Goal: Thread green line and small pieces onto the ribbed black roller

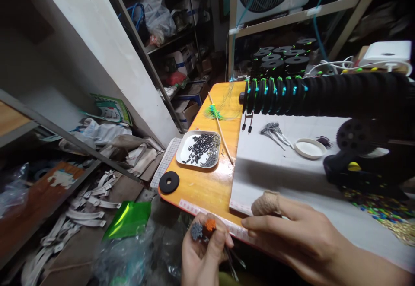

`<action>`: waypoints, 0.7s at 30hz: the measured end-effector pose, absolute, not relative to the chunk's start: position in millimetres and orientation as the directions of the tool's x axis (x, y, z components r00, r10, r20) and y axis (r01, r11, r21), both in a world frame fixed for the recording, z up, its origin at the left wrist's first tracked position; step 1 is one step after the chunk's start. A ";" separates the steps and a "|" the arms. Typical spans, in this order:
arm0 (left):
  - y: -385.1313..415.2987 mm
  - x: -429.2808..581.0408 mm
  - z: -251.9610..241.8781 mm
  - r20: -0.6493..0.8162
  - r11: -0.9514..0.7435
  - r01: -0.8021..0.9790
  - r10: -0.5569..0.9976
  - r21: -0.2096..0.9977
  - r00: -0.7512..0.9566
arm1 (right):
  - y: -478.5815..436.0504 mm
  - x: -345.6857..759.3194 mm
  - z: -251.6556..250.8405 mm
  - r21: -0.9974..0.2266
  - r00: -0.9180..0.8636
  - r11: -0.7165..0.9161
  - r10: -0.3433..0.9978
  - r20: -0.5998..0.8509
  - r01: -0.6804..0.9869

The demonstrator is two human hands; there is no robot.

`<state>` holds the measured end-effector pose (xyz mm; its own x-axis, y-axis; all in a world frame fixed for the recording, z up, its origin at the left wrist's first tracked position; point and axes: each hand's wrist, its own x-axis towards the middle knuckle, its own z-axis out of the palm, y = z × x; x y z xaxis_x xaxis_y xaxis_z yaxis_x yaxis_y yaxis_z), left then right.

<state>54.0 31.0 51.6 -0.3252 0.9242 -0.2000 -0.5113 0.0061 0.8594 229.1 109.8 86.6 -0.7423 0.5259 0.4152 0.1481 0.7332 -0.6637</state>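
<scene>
My left hand (pixel 207 251) is closed around two bundles of thin strands at the table's front edge. One bundle has grey tips (pixel 196 231), the other orange tips (pixel 210 224). Below the fist, thin strand ends (pixel 232 264) stick out. To its right, my right hand (pixel 298 230) hovers over the edge, thumb and fingers stretched out and nothing visible between them; a tan wrap covers one finger. Beyond lies a white tray (pixel 179 154) of small black tubes (pixel 201 147) and tiny metal bits. A thin wooden stick (pixel 222 132) with green threads (pixel 213 112) rests beside it.
A black ring-grooved roller (pixel 324 93) with a gear (pixel 353 135) spans the right side above a white board (pixel 259 173). On that board are a grey strand bundle (pixel 274 132), a round dish (pixel 310 148) and colourful beads (pixel 379 204). A black disc (pixel 169 182) sits at the table corner.
</scene>
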 end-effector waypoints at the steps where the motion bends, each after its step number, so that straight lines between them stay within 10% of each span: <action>1: 30.7 53.9 50.0 -0.193 0.005 -0.504 0.927 0.864 -0.322 | 109.1 229.0 88.9 -0.652 -0.740 0.743 0.522 0.424 0.150; 21: 23.4 59.7 39.8 0.065 -0.160 -0.317 0.955 0.935 -0.291 | 100.9 230.8 101.5 -0.610 -0.695 0.771 0.539 0.475 0.180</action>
